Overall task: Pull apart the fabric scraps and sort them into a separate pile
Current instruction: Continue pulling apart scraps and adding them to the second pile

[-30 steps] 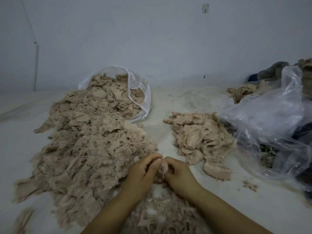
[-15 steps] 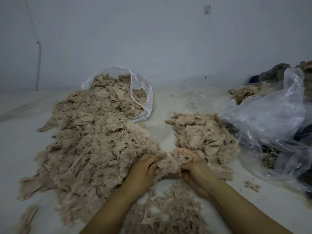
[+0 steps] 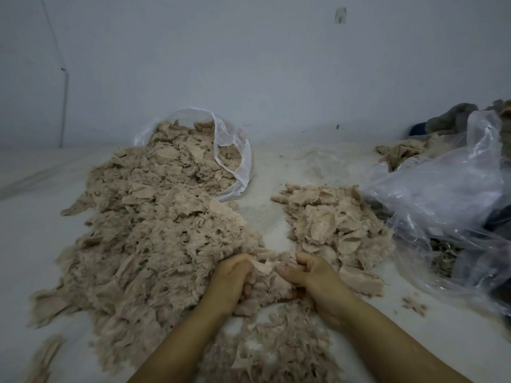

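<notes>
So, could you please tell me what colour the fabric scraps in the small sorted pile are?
Pale pinkish beige, seen in the head view, in the small pile.

A plain pale wall (image 3: 249, 64) with a bluish-grey cast fills the upper half of the view, marked by a small dark blemish (image 3: 340, 15) high up and a thin line (image 3: 64, 106) running down its left side to the surface below. At its foot lies a whitish, slightly wrinkled sheet-like surface (image 3: 318, 164) that stretches toward the camera, dusted with fine lint near the wall. The light is dim and even, with soft shadows, and dark crumpled cloth (image 3: 453, 118) sits heaped in the far right corner.
</notes>
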`<state>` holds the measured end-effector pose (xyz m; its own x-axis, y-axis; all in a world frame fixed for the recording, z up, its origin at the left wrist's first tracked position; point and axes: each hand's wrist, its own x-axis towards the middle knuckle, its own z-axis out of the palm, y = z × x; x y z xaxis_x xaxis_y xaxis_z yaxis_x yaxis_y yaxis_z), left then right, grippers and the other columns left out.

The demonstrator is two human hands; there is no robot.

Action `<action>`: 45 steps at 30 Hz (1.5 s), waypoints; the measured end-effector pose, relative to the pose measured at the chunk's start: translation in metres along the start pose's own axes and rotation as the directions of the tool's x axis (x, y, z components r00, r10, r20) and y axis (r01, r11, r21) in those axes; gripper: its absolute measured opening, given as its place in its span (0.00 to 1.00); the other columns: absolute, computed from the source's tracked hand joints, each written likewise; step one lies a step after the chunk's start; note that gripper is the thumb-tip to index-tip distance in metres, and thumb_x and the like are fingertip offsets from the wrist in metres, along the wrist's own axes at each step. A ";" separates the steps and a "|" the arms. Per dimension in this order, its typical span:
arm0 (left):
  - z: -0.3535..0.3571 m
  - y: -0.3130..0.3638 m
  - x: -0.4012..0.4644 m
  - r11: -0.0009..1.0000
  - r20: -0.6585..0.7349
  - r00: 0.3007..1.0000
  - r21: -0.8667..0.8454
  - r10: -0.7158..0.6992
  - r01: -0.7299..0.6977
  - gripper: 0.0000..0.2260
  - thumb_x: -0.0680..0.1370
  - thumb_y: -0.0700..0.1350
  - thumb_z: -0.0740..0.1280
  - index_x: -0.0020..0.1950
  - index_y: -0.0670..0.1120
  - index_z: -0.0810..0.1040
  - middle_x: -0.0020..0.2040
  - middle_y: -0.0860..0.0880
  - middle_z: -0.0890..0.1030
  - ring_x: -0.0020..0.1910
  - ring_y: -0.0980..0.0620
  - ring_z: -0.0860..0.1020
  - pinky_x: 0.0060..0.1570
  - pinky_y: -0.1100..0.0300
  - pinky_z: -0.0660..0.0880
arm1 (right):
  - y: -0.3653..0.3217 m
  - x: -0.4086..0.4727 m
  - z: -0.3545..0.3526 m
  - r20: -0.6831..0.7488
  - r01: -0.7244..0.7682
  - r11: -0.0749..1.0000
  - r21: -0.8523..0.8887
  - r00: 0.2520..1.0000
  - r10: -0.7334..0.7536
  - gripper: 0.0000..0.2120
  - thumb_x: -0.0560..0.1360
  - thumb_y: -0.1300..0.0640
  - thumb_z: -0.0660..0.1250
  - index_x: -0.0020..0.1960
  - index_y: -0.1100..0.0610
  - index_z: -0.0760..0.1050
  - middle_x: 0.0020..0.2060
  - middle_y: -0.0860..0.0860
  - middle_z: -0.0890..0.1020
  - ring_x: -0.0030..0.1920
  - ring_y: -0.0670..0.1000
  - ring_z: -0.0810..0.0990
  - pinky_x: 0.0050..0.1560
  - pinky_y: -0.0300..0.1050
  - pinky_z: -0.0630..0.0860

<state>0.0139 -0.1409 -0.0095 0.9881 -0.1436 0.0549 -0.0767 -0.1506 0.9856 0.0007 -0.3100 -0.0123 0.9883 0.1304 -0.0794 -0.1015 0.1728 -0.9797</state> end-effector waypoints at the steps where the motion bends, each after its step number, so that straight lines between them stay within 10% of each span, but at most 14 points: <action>1: 0.000 0.002 0.001 0.993 0.001 0.998 -0.100 -0.062 0.062 0.16 0.80 0.40 0.56 0.32 0.43 0.70 0.22 0.49 0.70 0.22 0.52 0.66 0.23 0.64 0.62 | 0.000 0.001 0.000 0.013 0.005 1.000 -0.001 1.000 -0.005 0.04 0.74 0.62 0.70 0.45 0.61 0.76 0.36 0.54 0.85 0.36 0.52 0.83 0.36 0.44 0.81; 11: -0.004 -0.004 -0.002 0.998 0.109 0.994 -0.068 -0.002 0.010 0.13 0.78 0.46 0.65 0.33 0.47 0.71 0.24 0.53 0.66 0.22 0.56 0.63 0.24 0.64 0.62 | -0.002 0.002 0.000 -0.034 0.078 0.989 -0.125 0.996 -0.083 0.13 0.75 0.72 0.59 0.43 0.57 0.77 0.31 0.51 0.79 0.30 0.49 0.78 0.36 0.44 0.79; 13: -0.003 -0.004 -0.002 0.997 0.110 0.993 -0.074 0.036 -0.028 0.13 0.77 0.48 0.66 0.33 0.49 0.70 0.25 0.52 0.66 0.23 0.56 0.64 0.24 0.64 0.63 | -0.003 0.001 -0.001 -0.018 0.080 0.995 -0.067 0.997 -0.081 0.04 0.76 0.63 0.65 0.47 0.56 0.77 0.32 0.51 0.79 0.32 0.49 0.80 0.36 0.43 0.79; 16: 0.000 -0.003 -0.004 0.994 0.114 0.989 -0.063 0.094 -0.087 0.11 0.73 0.52 0.68 0.34 0.48 0.73 0.24 0.51 0.68 0.23 0.56 0.66 0.24 0.64 0.65 | 0.001 -0.001 0.000 0.044 0.055 0.988 -0.146 0.998 -0.049 0.17 0.68 0.51 0.76 0.55 0.52 0.76 0.37 0.48 0.84 0.38 0.49 0.83 0.38 0.41 0.79; 19: 0.000 -0.007 -0.001 0.992 0.062 0.996 -0.110 0.062 -0.055 0.13 0.77 0.46 0.66 0.32 0.50 0.75 0.25 0.51 0.70 0.24 0.56 0.68 0.25 0.64 0.67 | 0.005 0.000 0.003 -0.027 0.065 0.976 -0.209 0.997 -0.072 0.14 0.73 0.67 0.68 0.55 0.55 0.74 0.30 0.48 0.81 0.32 0.47 0.81 0.36 0.42 0.79; 23: 0.001 -0.006 -0.001 0.982 0.032 0.999 -0.187 0.019 -0.013 0.12 0.79 0.43 0.63 0.35 0.45 0.70 0.27 0.49 0.68 0.23 0.56 0.68 0.24 0.63 0.67 | 0.004 0.006 -0.002 -0.134 0.028 0.984 -0.176 0.990 -0.052 0.11 0.75 0.68 0.64 0.53 0.55 0.75 0.25 0.47 0.78 0.29 0.47 0.79 0.32 0.41 0.78; 27: 0.003 -0.008 -0.002 0.992 0.060 0.997 -0.122 0.038 -0.031 0.12 0.79 0.44 0.63 0.36 0.44 0.71 0.27 0.50 0.67 0.23 0.56 0.68 0.24 0.63 0.67 | 0.006 0.002 0.003 -0.065 0.014 0.988 -0.155 0.998 -0.024 0.12 0.72 0.57 0.72 0.54 0.50 0.76 0.41 0.52 0.83 0.38 0.48 0.83 0.37 0.39 0.78; 32: 0.001 -0.007 0.000 0.968 -0.027 0.999 -0.247 -0.038 0.030 0.12 0.80 0.44 0.61 0.38 0.42 0.69 0.27 0.48 0.68 0.22 0.56 0.65 0.23 0.63 0.64 | 0.004 0.002 0.002 -0.148 0.067 0.990 -0.124 0.985 -0.086 0.10 0.76 0.64 0.67 0.46 0.72 0.73 0.35 0.69 0.77 0.35 0.57 0.76 0.41 0.50 0.76; 35: -0.004 -0.009 0.002 0.972 -0.052 0.998 -0.235 -0.045 0.031 0.11 0.80 0.45 0.60 0.38 0.44 0.70 0.26 0.49 0.67 0.22 0.56 0.64 0.21 0.65 0.63 | -0.004 0.003 -0.003 -0.161 0.067 0.997 0.043 0.985 -0.059 0.07 0.77 0.66 0.64 0.41 0.64 0.77 0.33 0.60 0.82 0.33 0.56 0.82 0.38 0.53 0.82; 40: 0.002 -0.011 -0.003 0.988 0.141 0.990 -0.153 0.014 0.007 0.08 0.78 0.47 0.64 0.56 0.52 0.75 0.24 0.46 0.71 0.21 0.55 0.67 0.23 0.64 0.65 | -0.005 -0.002 0.004 -0.090 0.068 0.995 0.074 0.994 -0.061 0.03 0.73 0.67 0.68 0.46 0.62 0.76 0.37 0.62 0.78 0.32 0.55 0.80 0.30 0.45 0.79; 45: 0.005 -0.008 -0.005 0.996 0.149 0.986 -0.059 0.071 -0.063 0.13 0.78 0.39 0.64 0.33 0.42 0.73 0.23 0.46 0.68 0.19 0.55 0.63 0.23 0.65 0.61 | -0.011 -0.001 -0.004 -0.118 0.033 0.998 0.047 0.993 -0.028 0.11 0.72 0.72 0.61 0.44 0.57 0.75 0.30 0.53 0.74 0.29 0.49 0.73 0.28 0.41 0.71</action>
<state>0.0087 -0.1438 -0.0187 0.9493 -0.2980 0.1006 -0.1307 -0.0829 0.9880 0.0017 -0.3158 -0.0025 0.9973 0.0092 -0.0735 -0.0737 0.2231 -0.9720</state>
